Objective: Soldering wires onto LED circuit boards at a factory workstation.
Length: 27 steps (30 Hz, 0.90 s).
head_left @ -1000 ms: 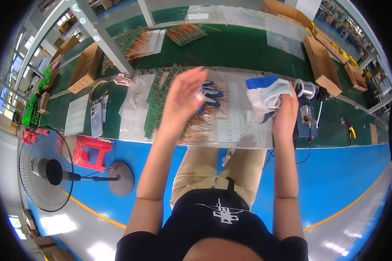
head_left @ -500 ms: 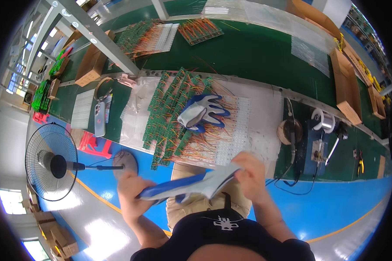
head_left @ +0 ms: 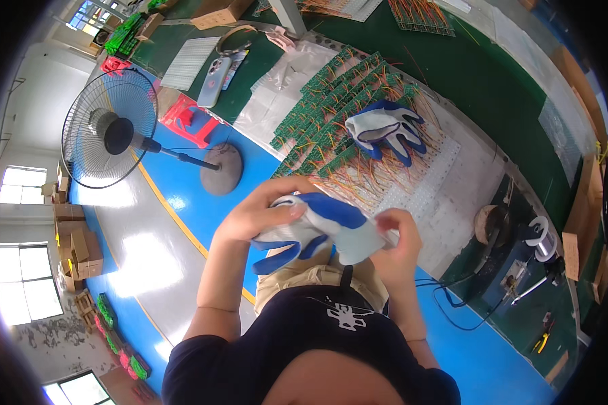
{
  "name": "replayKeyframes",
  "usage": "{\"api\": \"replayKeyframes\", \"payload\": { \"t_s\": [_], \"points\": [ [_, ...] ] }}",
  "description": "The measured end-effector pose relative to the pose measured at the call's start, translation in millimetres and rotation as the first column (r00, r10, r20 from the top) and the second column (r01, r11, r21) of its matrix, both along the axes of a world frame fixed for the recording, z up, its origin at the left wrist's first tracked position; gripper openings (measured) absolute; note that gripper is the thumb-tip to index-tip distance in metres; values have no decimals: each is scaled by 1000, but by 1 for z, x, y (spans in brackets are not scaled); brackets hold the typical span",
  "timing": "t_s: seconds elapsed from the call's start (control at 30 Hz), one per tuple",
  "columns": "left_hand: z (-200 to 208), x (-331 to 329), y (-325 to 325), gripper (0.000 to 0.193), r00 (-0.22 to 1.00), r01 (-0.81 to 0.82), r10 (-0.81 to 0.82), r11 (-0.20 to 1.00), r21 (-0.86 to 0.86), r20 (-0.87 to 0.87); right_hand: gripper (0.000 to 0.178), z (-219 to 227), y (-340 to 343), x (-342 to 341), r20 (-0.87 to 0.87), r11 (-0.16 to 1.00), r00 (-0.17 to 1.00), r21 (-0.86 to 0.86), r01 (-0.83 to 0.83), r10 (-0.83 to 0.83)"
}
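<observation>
A worker in a dark T-shirt and khaki trousers handles a white-and-blue work glove at the near edge of a green-topped workbench, holding it just in front of the waist, above the lap. The left hand grips the glove's left part, thumb pressed across the fabric and the other fingers curled at its far side, some of them hidden. The right hand is closed on the opposite end, thumb and bent forefinger pinching the pale material; its remaining fingers are too tucked away to tell. Beyond the hands, a second glove of the same colours lies loose on rows of green circuit boards bristling with orange wires, with a pale perforated sheet beside them. To the worker's left on the bench rests a light-coloured phone; on the right stands a white spool of wire, and farther along lies a pair of yellow-handled pliers. A black pedestal fan and a red plastic stool stand on the floor at left.
</observation>
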<state>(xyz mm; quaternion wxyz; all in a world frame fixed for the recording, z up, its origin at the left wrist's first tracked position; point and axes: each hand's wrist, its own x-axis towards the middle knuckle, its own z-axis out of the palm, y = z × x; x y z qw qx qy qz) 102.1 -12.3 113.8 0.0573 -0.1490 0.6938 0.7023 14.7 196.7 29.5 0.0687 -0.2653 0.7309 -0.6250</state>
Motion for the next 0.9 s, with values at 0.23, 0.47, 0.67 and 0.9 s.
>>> {"api": "replayKeyframes", "payload": {
  "t_s": [0.23, 0.47, 0.67, 0.9],
  "points": [
    [-12, 13, -26, 37, 973, 224, -230, 921, -318, 17, 11, -20, 26, 26, 577, 915, 742, -384, -123, 342],
    [-128, 79, -23, 88, 911, 161, 332, 263, 951, -246, 14, -28, -15, 85, 774, 828, 482, -537, 159, 410],
    [-141, 149, 34, 69, 802, -268, 577, 578, 771, -154, 15, -50, -34, 124, 658, 884, 610, -204, -421, 442],
    [-136, 168, 39, 50, 500, -637, 863, 305, 708, 78, 27, -44, -65, 129, -51, 913, 959, 325, -247, 278]
  ]
}}
